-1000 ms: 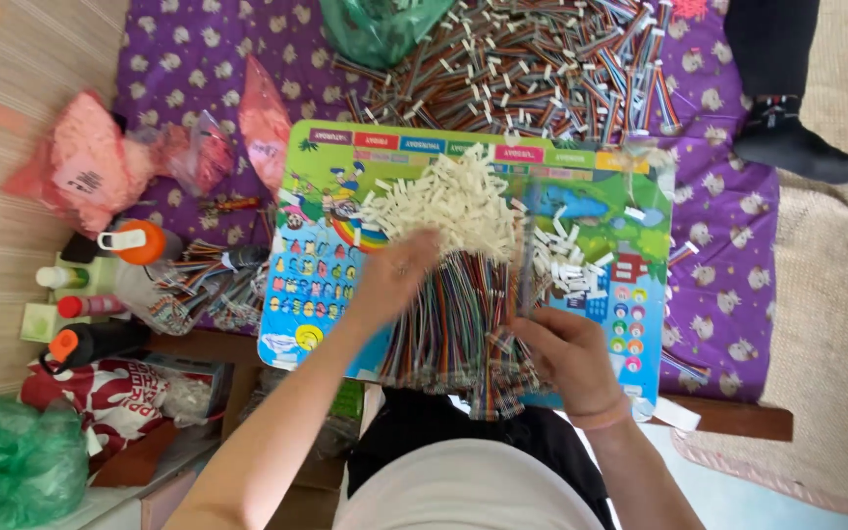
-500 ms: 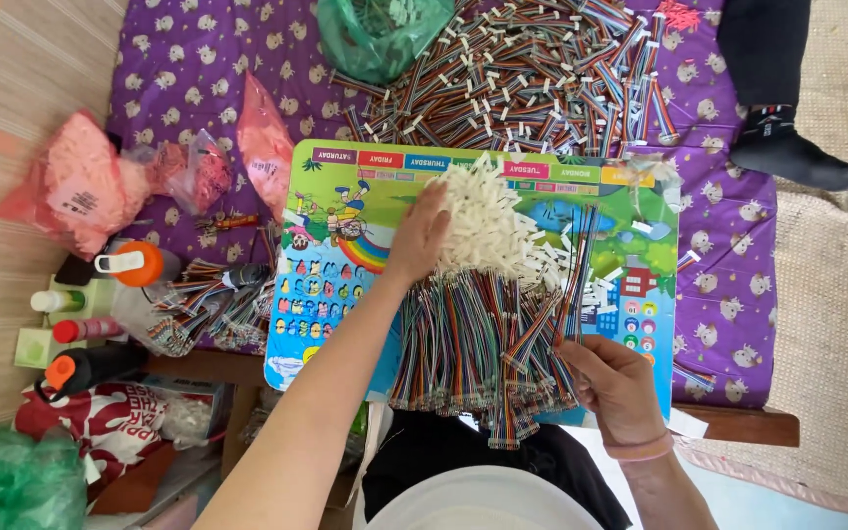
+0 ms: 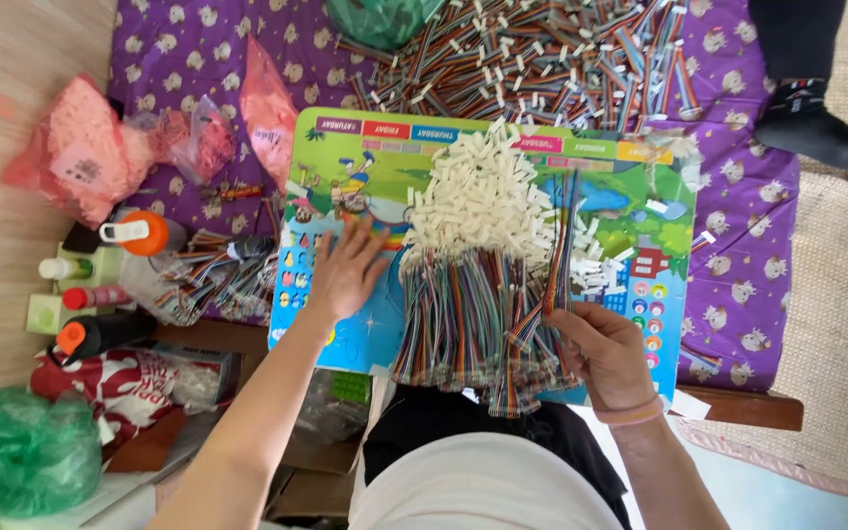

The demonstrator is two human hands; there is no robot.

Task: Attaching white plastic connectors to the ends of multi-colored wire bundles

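Note:
A colourful picture board (image 3: pixel 345 162) lies across my lap on the purple patterned cloth (image 3: pixel 168 39). On it rests a fan of rainbow ribbon cables (image 3: pixel 463 314) with a heap of white connector ends (image 3: pixel 478 201) at the far side. My left hand (image 3: pixel 345 270) lies flat and spread on the board just left of the cables, holding nothing. My right hand (image 3: pixel 605 353) pinches a thin bundle of ribbon cables (image 3: pixel 559 255) that stands up along the right edge of the fan.
A large pile of loose cables (image 3: pixel 532 59) covers the cloth beyond the board. Pink bags (image 3: pixel 80 147) and bottles (image 3: pixel 129 236) sit at left, a green bag (image 3: pixel 21 451) at bottom left. Another person's dark-socked foot (image 3: pixel 817 128) is at top right.
My left hand has slid off the white connector heap to the bare board on the left. My right hand has shifted right, holding a thin bundle upright.

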